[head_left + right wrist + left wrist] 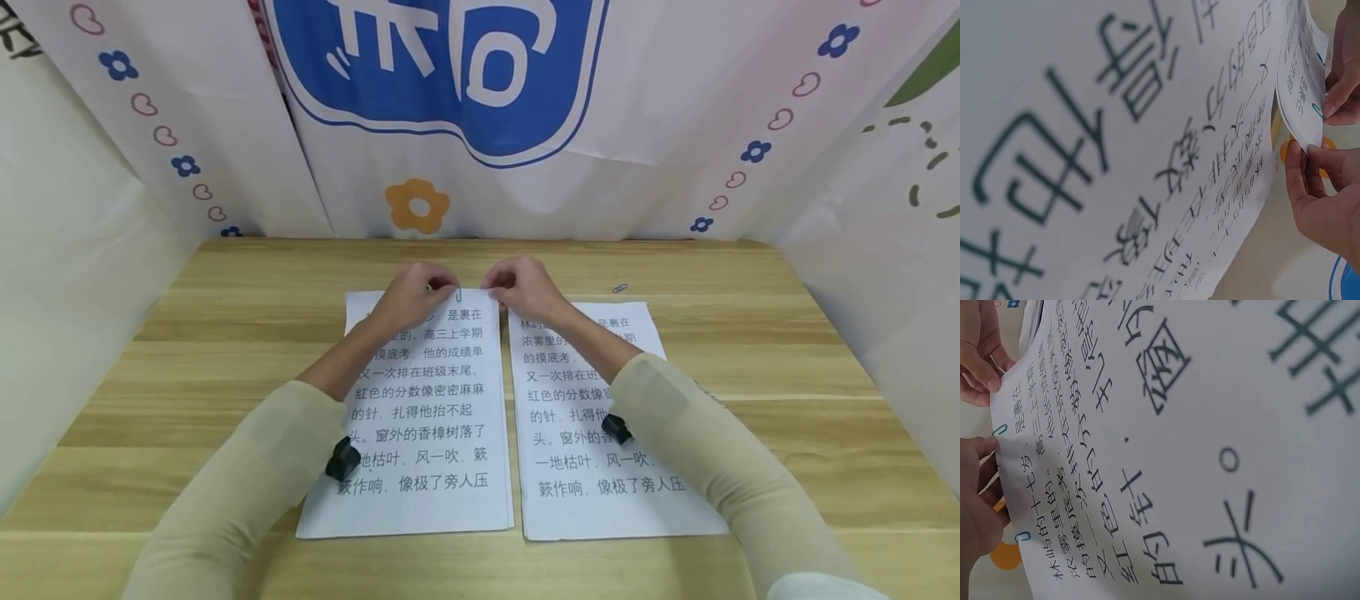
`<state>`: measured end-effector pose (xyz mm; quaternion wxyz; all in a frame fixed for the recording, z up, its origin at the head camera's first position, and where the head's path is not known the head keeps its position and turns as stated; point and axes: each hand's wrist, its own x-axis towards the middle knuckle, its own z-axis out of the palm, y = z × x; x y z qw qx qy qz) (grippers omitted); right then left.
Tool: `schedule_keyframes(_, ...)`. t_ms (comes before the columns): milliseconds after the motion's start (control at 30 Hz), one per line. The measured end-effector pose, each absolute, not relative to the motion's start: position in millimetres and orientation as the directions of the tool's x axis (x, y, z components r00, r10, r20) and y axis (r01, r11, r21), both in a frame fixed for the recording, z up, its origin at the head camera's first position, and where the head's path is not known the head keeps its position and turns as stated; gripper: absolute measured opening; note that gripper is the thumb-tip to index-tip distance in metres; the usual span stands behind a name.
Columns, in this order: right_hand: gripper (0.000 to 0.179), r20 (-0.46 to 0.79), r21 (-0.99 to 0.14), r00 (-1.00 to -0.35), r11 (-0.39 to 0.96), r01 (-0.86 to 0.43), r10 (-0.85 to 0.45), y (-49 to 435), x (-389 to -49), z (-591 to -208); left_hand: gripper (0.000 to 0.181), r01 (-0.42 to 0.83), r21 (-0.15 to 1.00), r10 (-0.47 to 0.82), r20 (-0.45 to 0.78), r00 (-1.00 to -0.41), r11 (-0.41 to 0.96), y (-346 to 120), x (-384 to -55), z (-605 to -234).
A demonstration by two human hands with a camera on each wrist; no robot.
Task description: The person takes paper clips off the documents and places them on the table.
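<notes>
Head view: left hand (411, 296), right hand (525, 287), fingers pinching printed sheets' (427, 400) top edge.
Green paperclip (459, 296) just beside left fingertips.

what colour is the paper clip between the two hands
The paper clip is green; it shows best in the left wrist view.

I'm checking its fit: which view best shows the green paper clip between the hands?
The left wrist view: the green paper clip shows its loop plainly at the edge of the paper, beside the left hand. The head view shows it tiny; the right wrist view shows it narrower, less clearly.
</notes>
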<state>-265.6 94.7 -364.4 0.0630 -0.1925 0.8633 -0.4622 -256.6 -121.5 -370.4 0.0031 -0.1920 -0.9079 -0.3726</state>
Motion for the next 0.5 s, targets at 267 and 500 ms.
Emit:
schedule_keyframes(267,0.014,0.063,-0.823,-0.918,0.500,-0.270,-0.392,94.8,-266.8,-365.4,0.015,0.351,0.689,0.350,0.149,-0.925,0.634,-119.0,-258.4,-370.7)
schedule_keyframes(500,0.014,0.055,-0.824,-0.919,0.502,-0.264,-0.391,95.2,-267.7,-367.2,0.013,0.351,0.705,0.347,0.157,-0.925,0.616,-120.0,-259.3,-372.6)
